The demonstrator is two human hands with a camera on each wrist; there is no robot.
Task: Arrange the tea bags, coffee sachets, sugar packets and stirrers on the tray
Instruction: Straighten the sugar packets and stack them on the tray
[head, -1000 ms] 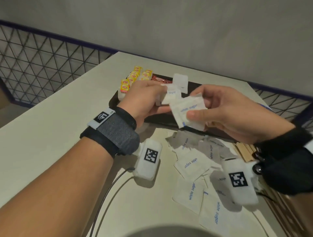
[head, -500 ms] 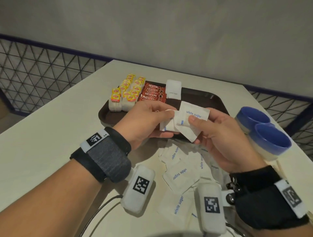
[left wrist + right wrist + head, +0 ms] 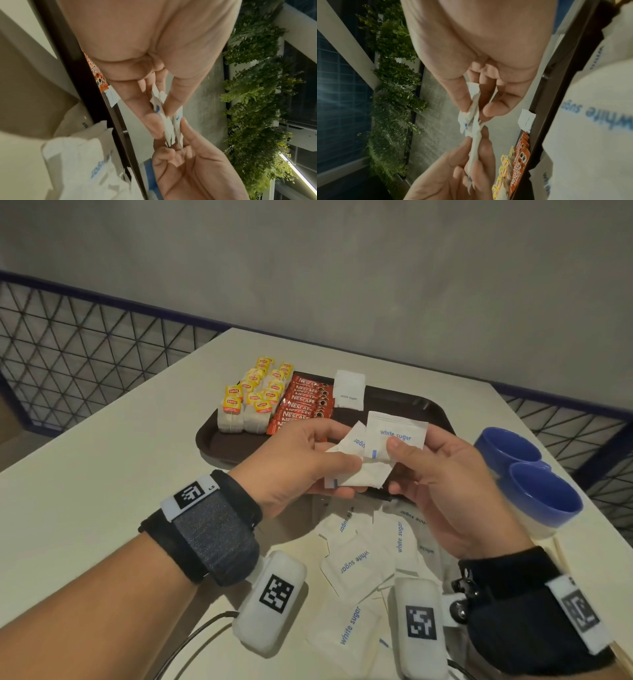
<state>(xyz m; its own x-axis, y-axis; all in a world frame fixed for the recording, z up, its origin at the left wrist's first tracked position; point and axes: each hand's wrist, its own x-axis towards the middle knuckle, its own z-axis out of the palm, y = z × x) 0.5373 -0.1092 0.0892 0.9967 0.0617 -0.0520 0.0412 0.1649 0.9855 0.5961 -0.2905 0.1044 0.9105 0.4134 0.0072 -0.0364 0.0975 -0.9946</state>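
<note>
Both hands hold a small stack of white sugar packets point(image 3: 373, 453) above the near rim of the dark brown tray point(image 3: 212, 440). My left hand point(image 3: 308, 460) pinches the stack's left side, and my right hand point(image 3: 431, 474) pinches its right side with the thumb on top. The left wrist view shows the packets point(image 3: 169, 127) edge-on between both hands' fingers, as does the right wrist view point(image 3: 475, 129). On the tray stand yellow-tagged tea bags point(image 3: 253, 402), red coffee sachets point(image 3: 301, 405) and one sugar packet point(image 3: 349, 390). Several loose sugar packets point(image 3: 356, 563) lie on the table below my hands.
Two blue cups point(image 3: 534, 484) sit at the table's right edge, close to my right hand. Wooden stirrers point(image 3: 565, 556) show partly behind my right wrist. A wire mesh fence point(image 3: 85, 364) and grey wall stand behind the pale table point(image 3: 85, 491).
The view has pulled back and my hands came nearer to me. The packets in my hands are now gathered closer into one stack, right thumb on top.
</note>
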